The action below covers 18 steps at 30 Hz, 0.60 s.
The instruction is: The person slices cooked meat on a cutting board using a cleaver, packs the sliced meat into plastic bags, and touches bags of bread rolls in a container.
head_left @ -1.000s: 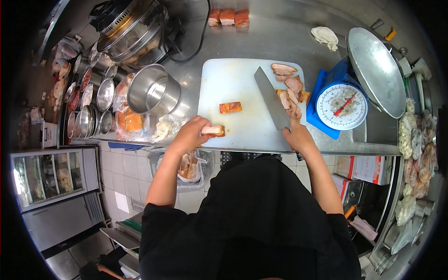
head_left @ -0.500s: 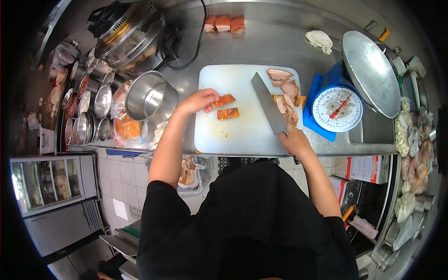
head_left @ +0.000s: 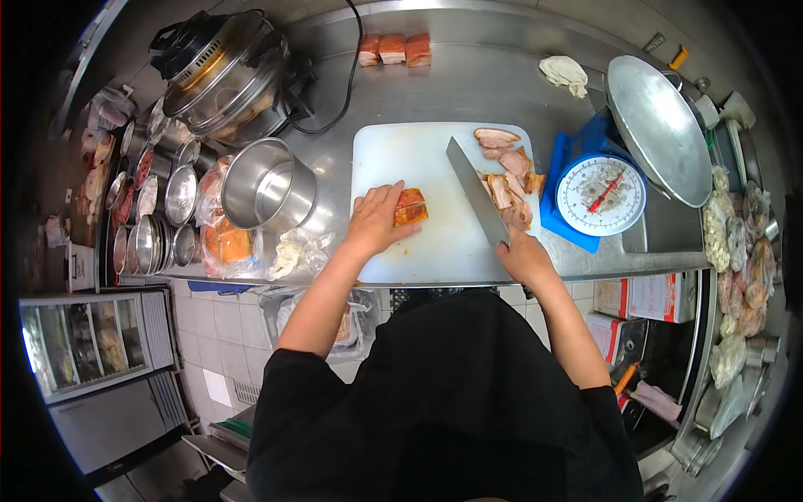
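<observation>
On the white cutting board [head_left: 452, 251], my left hand [head_left: 374, 219] lies over the left ends of two reddish-brown meat pieces [head_left: 411, 207], set side by side. Its fingers are extended and point away from me. My right hand [head_left: 526, 256] is closed on the handle of a large knife [head_left: 478, 192], whose blade slants up and left over the board. Sliced meat [head_left: 507, 177] lies in a pile to the right of the blade. Part of the meat under my left hand is hidden.
A blue scale [head_left: 600, 195] with a round metal pan [head_left: 657, 130] stands right of the board. To the left are a steel pot [head_left: 268, 186] and bagged meat [head_left: 227, 243]. Three meat blocks [head_left: 393, 49] and a white cloth [head_left: 565, 75] lie behind.
My left hand has set the piece it held beside the other one and now lies flat over both. The knife remains in my right hand, and the view has shifted slightly.
</observation>
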Motion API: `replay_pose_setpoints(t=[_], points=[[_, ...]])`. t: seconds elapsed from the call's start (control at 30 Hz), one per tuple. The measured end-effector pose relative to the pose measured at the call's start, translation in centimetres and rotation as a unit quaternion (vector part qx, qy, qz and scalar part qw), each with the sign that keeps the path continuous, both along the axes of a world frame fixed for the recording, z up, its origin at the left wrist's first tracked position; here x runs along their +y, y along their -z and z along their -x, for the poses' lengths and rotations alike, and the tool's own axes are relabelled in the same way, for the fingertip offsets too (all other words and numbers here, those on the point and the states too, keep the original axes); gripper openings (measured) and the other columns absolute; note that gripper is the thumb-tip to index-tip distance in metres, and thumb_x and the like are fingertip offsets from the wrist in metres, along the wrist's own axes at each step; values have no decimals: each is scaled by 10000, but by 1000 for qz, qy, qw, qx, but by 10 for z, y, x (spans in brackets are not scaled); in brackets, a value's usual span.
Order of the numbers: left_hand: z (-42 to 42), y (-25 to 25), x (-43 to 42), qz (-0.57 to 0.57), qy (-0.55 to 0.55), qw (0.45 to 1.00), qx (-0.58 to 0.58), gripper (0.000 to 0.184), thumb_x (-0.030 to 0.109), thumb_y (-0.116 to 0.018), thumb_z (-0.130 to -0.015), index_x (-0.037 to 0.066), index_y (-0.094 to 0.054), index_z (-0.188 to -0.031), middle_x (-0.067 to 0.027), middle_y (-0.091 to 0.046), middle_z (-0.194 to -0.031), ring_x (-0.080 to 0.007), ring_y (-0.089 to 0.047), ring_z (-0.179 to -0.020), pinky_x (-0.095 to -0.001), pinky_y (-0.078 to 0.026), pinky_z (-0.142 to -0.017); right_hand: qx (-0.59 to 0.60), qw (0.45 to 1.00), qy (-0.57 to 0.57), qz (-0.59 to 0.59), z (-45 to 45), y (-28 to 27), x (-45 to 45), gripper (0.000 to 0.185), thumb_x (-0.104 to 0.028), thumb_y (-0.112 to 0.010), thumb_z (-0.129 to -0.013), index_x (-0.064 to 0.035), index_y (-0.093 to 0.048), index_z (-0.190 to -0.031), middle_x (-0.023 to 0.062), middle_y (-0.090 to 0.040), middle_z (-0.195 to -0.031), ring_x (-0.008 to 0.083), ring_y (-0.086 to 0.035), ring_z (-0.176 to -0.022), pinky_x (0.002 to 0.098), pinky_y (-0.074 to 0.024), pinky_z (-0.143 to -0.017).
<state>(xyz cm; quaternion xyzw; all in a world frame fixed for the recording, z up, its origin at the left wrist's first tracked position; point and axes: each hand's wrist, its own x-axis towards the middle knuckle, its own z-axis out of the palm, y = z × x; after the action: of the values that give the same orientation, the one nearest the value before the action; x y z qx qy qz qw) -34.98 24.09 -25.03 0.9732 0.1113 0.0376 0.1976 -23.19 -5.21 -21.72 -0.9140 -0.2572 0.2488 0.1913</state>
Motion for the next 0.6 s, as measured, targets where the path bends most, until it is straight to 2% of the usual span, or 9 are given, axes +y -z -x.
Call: replay_pose_setpoints(t=[0.07,0.17,0.33,0.5,0.6], points=[[-9,17,1,9,-56,998,3,879,499,-803,-784,35,-470,-1452,-126,-566,-1309,-296,-496,-1237,-447,-374,-1042,-15,1000,-17,8,6,-1,5,363,-211,-577,-923,25,-582,-1198,304,-700,-971,465,-681,-938,539,-528,-871],[-20,11,-5,19,-99,995,18,844,461,-801,-798,26,-471,-1441,-115,-550,-1324,-294,-487,-1238,-456,-378,-1029,-22,998,-38,33,20,-14,13,323,-193,-575,-923,21,-577,-1165,291,-704,-939,451,-689,-920,539,-533,-850],[-20,9,-5,11,-98,995,27,821,431,-785,-809,17,-466,-1442,-114,-543,-1342,-295,-481,-1255,-446,-372,-1041,-29,992,-120,26,45,-19,26,253,-214,-576,-940,-9,-570,-1089,264,-711,-895,419,-703,-894,529,-539,-827],[-26,14,-1,3,-91,995,42,799,427,-770,-811,3,-479,-1422,-143,-565,-1307,-316,-508,-1231,-440,-400,-1028,-14,997,-69,25,32,-21,12,294,-226,-578,-942,16,-573,-1109,277,-709,-908,432,-697,-891,528,-536,-841],[-31,22,12,64,-88,994,11,725,408,-747,-855,16,-490,-1407,-137,-583,-1289,-274,-528,-1223,-427,-436,-1022,-10,999,-34,25,26,-13,2,330,-232,-576,-944,29,-576,-1146,286,-708,-920,444,-693,-894,534,-532,-847]])
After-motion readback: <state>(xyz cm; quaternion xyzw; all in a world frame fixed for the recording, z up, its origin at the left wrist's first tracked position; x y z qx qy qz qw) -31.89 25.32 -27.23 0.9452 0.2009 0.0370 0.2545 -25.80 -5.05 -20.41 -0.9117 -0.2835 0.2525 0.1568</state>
